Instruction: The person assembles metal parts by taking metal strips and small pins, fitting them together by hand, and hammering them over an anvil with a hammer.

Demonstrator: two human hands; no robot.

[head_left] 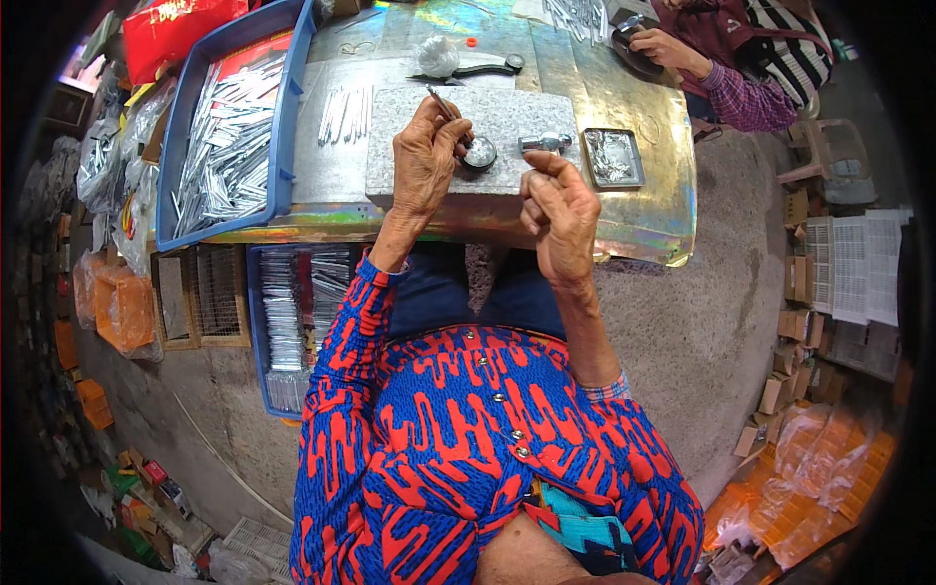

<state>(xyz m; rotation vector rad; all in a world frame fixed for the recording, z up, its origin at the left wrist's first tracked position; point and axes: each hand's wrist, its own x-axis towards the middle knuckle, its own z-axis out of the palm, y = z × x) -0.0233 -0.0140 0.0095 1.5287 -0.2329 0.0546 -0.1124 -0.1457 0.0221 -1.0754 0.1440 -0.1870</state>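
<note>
My left hand [425,156] is closed over a grey stone block [409,117], pinching a thin, dark metal piece [441,99] that points up and away. Just right of its fingertips sits a small round dark dish [479,153] with pale shiny bits inside. My right hand [564,210] is at the block's right front, fingers curled and index bent forward; whether a small part is between its fingertips cannot be made out. Right beyond that index finger lies a shiny metal hammer head [546,143], its handle not visible.
A blue tray [283,146] of metal strips stands left, beside a row of strips [346,115]. Pliers [478,70] and a plastic bag [436,57] lie behind the block. Right is a square tin [613,158]. A co-worker's hand [663,49] works far right. Another blue bin [261,322] sits below.
</note>
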